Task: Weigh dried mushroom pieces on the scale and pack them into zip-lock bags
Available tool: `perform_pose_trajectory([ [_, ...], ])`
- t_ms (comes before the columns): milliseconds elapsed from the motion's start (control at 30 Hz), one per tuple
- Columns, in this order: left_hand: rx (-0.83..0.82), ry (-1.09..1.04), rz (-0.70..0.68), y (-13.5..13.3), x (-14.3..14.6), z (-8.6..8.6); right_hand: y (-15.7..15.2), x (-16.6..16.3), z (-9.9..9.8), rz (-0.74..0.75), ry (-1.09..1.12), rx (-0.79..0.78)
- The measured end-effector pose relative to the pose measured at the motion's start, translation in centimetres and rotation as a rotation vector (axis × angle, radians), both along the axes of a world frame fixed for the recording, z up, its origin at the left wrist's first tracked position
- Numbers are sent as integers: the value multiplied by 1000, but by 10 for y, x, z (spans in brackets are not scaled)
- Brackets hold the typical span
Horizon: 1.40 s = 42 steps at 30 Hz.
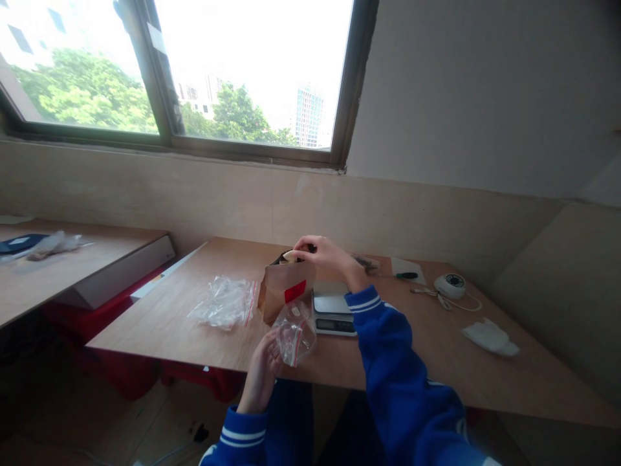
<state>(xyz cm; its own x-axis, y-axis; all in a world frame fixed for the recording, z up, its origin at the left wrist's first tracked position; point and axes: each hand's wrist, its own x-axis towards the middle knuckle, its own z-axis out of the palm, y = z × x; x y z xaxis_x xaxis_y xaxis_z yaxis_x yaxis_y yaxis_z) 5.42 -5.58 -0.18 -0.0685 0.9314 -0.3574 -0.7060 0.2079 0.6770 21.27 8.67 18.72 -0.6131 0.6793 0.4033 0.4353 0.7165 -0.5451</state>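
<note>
Brown paper bag (284,288) stands upright near the middle of the table (427,349), a little nearer the front edge than the back one, with its mouth open to the top. We hold our right hand (324,254) directly over that mouth, fingers pinched together on a small pale piece (290,255) at the bag's rim; what the piece is, we cannot tell. Our left hand (264,369) is lower, at the front edge of the table, closed on the bottom corner of a small clear pouch (295,331) with a red strip. The pouch stands up from the hand with its long axis nearly vertical, and its top comes just in front of the bag. So the pouch lies below and toward us from the right hand, and the right hand is the nearer one to the bag.

Just to the right of the bag, touching or almost touching it, sits a scale (332,309), under our right forearm. To the left lies a pile of clear pouches (224,302), apart from the bag. Toward the right side are a pale wad (490,336), a round white device (449,285) with a cord, and a green pen (406,275).
</note>
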Motion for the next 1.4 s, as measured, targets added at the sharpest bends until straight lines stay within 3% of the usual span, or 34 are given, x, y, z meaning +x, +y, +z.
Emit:
perform_pose_trajectory([
  [133,-8,1,1,0,0,1,-2,1,3,19,-77,-10],
  [433,-10,-2,20,0,1,1,15,0,-20,-206,390,-17],
  [600,-11,2,21,-1,2,4,16,-9,-32,-184,320,15],
  [800,4,-7,23,0,0,3,5,-11,-37,-240,389,250],
  [1100,-9,6,-9,0,3,2,-8,3,-48,-318,79,292],
  [1200,12,10,-49,-1,4,3,-23,6,-48,-391,173,294],
  [1300,67,11,-74,-1,4,6,-43,11,-60,-461,406,205],
  [1400,167,29,-106,-2,7,8,-61,16,-94,-533,507,-67],
])
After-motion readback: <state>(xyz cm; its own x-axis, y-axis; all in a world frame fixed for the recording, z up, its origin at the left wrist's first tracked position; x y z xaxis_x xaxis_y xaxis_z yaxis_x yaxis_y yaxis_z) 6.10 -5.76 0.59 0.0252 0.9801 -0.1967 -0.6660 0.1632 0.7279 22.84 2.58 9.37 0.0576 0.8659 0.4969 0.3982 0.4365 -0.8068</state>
